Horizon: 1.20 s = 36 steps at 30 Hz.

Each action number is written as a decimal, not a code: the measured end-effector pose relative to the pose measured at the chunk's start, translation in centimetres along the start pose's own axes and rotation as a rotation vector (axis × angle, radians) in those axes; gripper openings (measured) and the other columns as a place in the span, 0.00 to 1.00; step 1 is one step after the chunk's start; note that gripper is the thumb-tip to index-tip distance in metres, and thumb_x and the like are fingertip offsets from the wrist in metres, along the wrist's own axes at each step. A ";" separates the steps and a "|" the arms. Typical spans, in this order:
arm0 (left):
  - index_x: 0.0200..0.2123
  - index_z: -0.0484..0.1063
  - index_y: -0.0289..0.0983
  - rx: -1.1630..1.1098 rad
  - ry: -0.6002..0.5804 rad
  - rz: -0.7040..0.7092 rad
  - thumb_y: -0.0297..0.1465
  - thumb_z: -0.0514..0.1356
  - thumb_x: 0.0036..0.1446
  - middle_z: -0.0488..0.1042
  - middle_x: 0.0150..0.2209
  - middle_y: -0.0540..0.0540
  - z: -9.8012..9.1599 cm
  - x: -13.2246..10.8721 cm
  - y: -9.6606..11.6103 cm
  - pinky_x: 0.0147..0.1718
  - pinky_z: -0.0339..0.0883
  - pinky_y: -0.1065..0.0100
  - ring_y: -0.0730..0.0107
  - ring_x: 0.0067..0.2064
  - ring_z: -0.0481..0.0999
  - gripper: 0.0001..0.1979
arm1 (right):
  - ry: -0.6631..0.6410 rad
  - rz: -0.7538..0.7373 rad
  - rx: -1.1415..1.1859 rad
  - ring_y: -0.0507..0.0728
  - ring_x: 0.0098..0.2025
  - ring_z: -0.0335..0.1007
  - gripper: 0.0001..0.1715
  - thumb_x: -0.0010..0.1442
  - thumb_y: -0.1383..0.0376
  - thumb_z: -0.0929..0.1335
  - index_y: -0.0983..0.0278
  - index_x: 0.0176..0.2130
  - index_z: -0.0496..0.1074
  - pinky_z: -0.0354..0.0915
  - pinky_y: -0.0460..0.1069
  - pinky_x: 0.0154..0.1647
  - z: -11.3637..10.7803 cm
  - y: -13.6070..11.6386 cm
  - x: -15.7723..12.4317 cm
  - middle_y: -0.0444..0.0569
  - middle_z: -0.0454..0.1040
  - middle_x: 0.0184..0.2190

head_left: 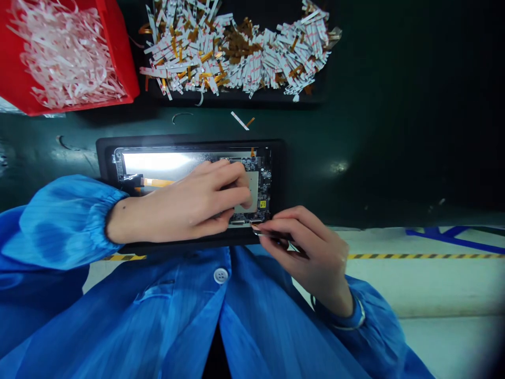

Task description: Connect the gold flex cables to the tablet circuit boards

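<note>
An opened tablet (pixel 181 159) lies in a black tray (pixel 279 158) in front of me, its circuit board (pixel 265 181) showing at the right end. My left hand (pixel 197 197) rests palm down across it, fingers bent and slightly apart, fingertips on the board's metal shield (pixel 254 184). Nothing shows in that hand. At the lower right corner of the board, my right hand (pixel 307 250) is closed on thin metal tweezers (pixel 258 232). The tip meets the board's lower edge; whether it grips anything is too small to tell. An orange flex cable (pixel 158 182) lies left of the board.
Behind the tablet stands a red bin (pixel 125 58) full of clear plastic strips (pixel 74 58). Beside it, a black tray holds a heap of white and orange flex strips (pixel 252 63). A loose strip (pixel 239 120) lies on the dark green table (pixel 386 131), whose front edge runs near my right hand.
</note>
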<state>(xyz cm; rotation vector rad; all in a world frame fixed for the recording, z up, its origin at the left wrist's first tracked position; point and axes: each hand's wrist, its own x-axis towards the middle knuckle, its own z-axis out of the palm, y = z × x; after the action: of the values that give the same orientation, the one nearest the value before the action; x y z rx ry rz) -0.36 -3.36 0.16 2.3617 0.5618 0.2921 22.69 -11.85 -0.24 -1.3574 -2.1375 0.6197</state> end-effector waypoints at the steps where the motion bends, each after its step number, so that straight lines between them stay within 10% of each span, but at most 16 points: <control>1: 0.45 0.71 0.34 0.003 -0.003 -0.001 0.26 0.50 0.65 0.69 0.44 0.39 0.0 0.0 0.0 0.45 0.66 0.58 0.59 0.46 0.69 0.11 | 0.008 0.017 0.000 0.44 0.24 0.67 0.06 0.59 0.74 0.71 0.64 0.35 0.72 0.64 0.40 0.24 0.0 -0.2 0.0 0.42 0.74 0.31; 17: 0.50 0.71 0.37 0.035 -0.052 0.093 0.24 0.52 0.62 0.71 0.47 0.40 0.1 0.4 -0.3 0.43 0.63 0.57 0.58 0.46 0.70 0.15 | 0.009 0.153 0.040 0.45 0.23 0.65 0.06 0.60 0.71 0.72 0.64 0.33 0.71 0.63 0.41 0.22 0.4 -0.4 0.4 0.42 0.72 0.29; 36: 0.49 0.72 0.36 0.005 -0.023 0.041 0.27 0.53 0.64 0.71 0.45 0.40 0.3 0.3 -0.3 0.45 0.65 0.58 0.59 0.45 0.71 0.14 | 0.051 -0.130 -0.132 0.47 0.31 0.73 0.09 0.60 0.73 0.72 0.66 0.41 0.72 0.70 0.42 0.28 0.9 0.6 -1.0 0.45 0.76 0.34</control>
<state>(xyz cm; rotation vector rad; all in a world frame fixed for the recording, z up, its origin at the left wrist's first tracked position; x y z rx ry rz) -0.06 -3.17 -0.19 2.3811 0.5044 0.2821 22.94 -12.64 -1.49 -1.2747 -2.2379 0.3950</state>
